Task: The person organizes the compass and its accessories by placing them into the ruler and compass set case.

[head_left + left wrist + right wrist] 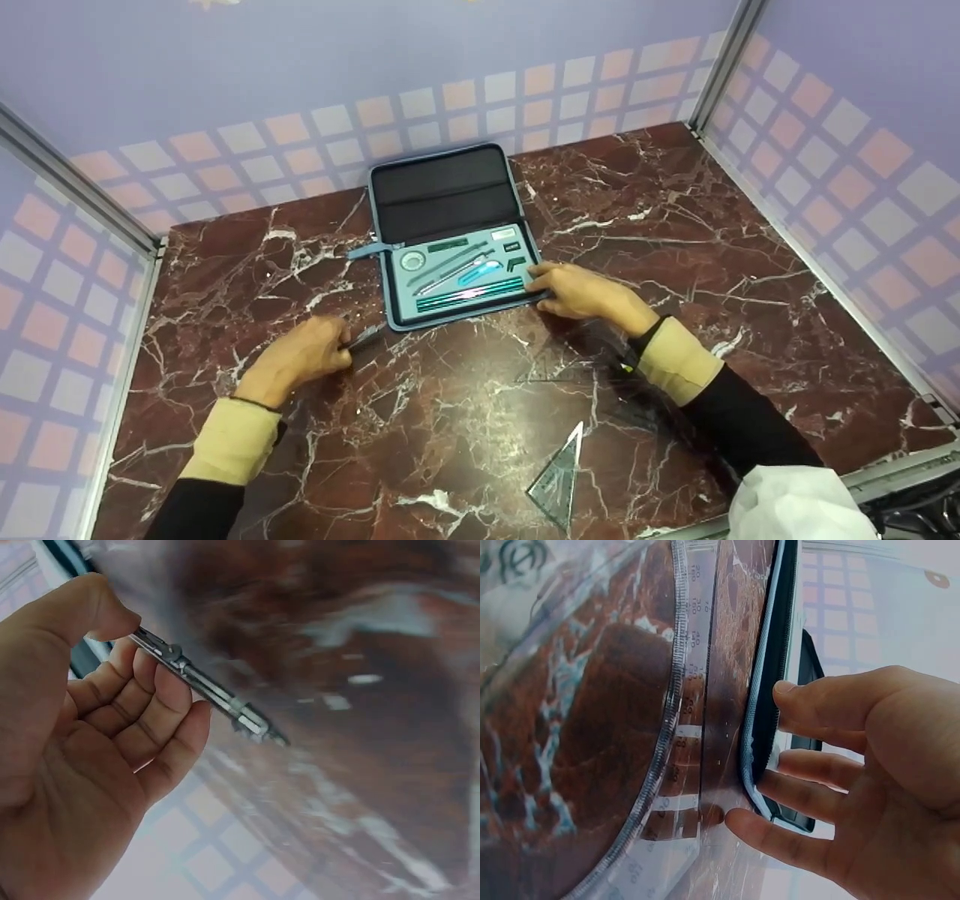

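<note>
My left hand (304,356) pinches a metal drawing compass (214,694) between thumb and fingers, left of an open blue zip case (388,292). The compass points away from the fingertips toward the right, low over the marble top. At the case's front right corner is my right hand (577,292), its thumb at the zip edge and its other fingers spread loosely beside the corner. Inside the case's insert lie green pencils (469,295), a light-blue cutter (480,272), a round white dial-like piece (412,260) and a white eraser (503,235).
A clear protractor (679,652) lies in front of the case, near the right forearm. Closer to the front edge is a transparent set square (556,480). Tiled-pattern panels (420,101) enclose the marble table (420,442). White fabric (799,502) sits at the lower right.
</note>
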Tool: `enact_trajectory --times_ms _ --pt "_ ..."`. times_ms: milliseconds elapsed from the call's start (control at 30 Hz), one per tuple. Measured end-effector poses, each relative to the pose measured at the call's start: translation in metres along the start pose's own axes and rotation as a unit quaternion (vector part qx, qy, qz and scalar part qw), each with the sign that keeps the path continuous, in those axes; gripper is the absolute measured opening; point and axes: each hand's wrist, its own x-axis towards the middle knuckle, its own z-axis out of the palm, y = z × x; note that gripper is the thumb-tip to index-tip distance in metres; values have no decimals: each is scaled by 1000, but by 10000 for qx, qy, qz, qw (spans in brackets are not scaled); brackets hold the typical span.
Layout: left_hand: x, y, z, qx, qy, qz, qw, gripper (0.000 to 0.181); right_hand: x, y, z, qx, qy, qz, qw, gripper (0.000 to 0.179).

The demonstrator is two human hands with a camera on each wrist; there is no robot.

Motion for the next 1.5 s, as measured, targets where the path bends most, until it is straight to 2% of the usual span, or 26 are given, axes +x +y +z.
enact_trajectory --times_ms 167,367,567,733,867,1000,1067,1233,1333,1500 --pt "28 21 -23 -181 32 -37 9998 17 -2 1 -1 -48 4 -43 10000 41" --pt "76 52 -43 76 387 303 9988 14 -3 1 -1 -11 83 -88 9999 41" --pt "120 81 -40 201 638 313 9973 25 -5 2 -2 -21 129 -173 9998 40" --pt "148 90 -29 269 643 209 9973 18 -4 1 -1 -78 40 -128 9999 41" --pt "163 92 -23 348 561 98 9978 5 -4 -1 -1 -62 -28 -49 10000 41" --pt "173 92 -18 366 476 -19 9982 22 -4 -2 1 -38 -29 -21 10000 41" --pt "178 92 -15 375 477 -75 9981 24 -3 -3 1 -30 -22 -9 10000 42" --pt "185 93 -5 466 495 -249 9974 10 -2 -4 1 -32 42 -20 10000 42" --pt "187 96 1 569 449 -317 9969 11 -3 -3 0 -56 62 -69 9999 43" --pt "191 99 10 796 554 -306 9948 12 -4 -2 0 -117 70 -103 9999 42"
